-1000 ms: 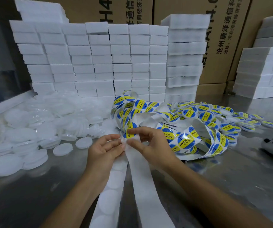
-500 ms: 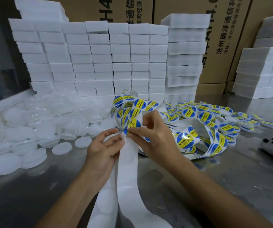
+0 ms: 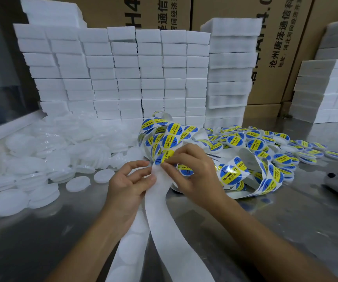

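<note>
Stickers (image 3: 167, 155) blue-yellow; backing strip (image 3: 160, 202) white; lids (image 3: 41, 157) white.

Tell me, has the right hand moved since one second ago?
Yes, slightly: the right hand has risen toward the white foam blocks behind, pinching a sticker on the backing strip.

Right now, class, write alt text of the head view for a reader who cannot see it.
The left hand pinches a white backing strip while the right hand pinches a round blue-and-yellow sticker on it, over a steel table. Plain white lids lie left, labelled lids right, stacked foam blocks behind.
</note>
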Motion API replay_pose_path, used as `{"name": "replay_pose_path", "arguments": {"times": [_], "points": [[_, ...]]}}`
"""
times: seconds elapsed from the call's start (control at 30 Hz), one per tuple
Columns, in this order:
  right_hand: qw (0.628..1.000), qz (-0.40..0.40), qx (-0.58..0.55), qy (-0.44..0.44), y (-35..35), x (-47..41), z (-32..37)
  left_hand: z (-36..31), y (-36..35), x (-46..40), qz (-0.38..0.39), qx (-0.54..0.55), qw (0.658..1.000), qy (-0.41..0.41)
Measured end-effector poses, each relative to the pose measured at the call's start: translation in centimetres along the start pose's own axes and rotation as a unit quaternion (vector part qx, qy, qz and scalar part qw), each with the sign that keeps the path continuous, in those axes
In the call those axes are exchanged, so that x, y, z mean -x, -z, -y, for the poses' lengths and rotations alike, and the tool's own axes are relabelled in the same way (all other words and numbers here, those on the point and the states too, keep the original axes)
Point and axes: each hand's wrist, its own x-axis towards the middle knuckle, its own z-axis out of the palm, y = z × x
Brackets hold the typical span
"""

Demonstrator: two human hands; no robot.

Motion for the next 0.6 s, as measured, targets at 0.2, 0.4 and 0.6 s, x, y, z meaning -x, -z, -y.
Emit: {"name": "replay_pose_path", "arguments": {"times": [0.2,0.4,0.6], "points": [[0.906,-0.001,-0.221,-0.361,0.4,-0.4,0.3,0.8,0.4,0.1,-0.035,-0.205,0.977,-0.054],[0.822,-0.066,-0.303,-0.478,1.7,-1.4,-0.2,1.8,0.9,-0.3,-0.046,-0.371,0.923,-0.091],[0.811,-0.013,-0.374,-0.45,1.1,-0.8,0.0,2.4,1.0,-0.1,-0.003,-0.44,0.892,-0.104]]}}
